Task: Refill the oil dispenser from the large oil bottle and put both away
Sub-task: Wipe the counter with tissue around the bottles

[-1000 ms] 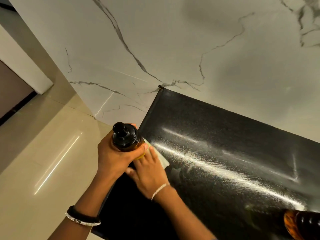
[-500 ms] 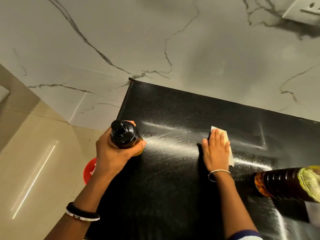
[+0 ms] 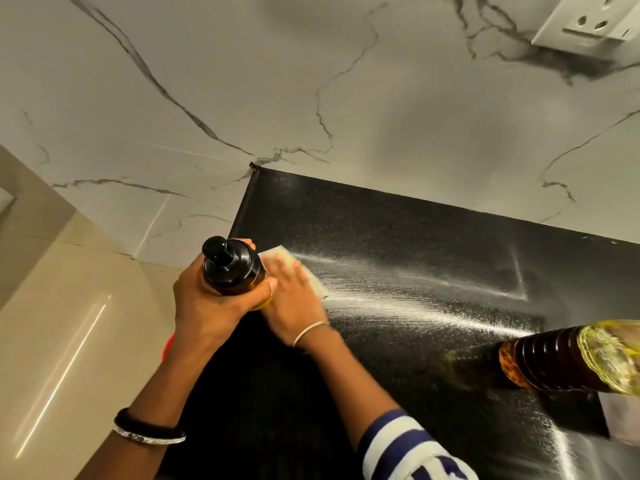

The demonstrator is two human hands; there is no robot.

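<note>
While I watch through the head camera, the veined marble wall (image 3: 311,81) fills the upper half of my view. Below it the black countertop (image 3: 433,244) runs from its left corner out to the right edge, with pale streaks smeared across its middle. Glossy beige floor (image 3: 52,323) lies to the left, lower than the counter.

At the right edge I see the large oil bottle (image 3: 554,358). Its ribbed amber base sits on the countertop and its yellow-labelled body runs out of frame. The wide lens slants it, so I cannot tell how upright it stands. It is well apart from both hands.

A blue-and-white striped sleeve (image 3: 398,441) comes in at the bottom on the right arm. The left hand (image 3: 204,306) is wrapped around the oil dispenser (image 3: 230,268), gripping its body just under the black cap and holding it above the counter's left edge. A sliver of yellow oil shows below the thumb. The right hand (image 3: 294,299) lies just beside it, fingers flat and pressing a pale cloth (image 3: 277,254) onto the countertop. The hand is slightly blurred.

A white socket (image 3: 588,22) sits on the wall at top right. A thin bangle (image 3: 310,332) circles the right wrist, and a dark band (image 3: 145,424) with a silver one circles the left. A small red object (image 3: 169,344) peeks out behind the left forearm, too hidden for me to identify.
</note>
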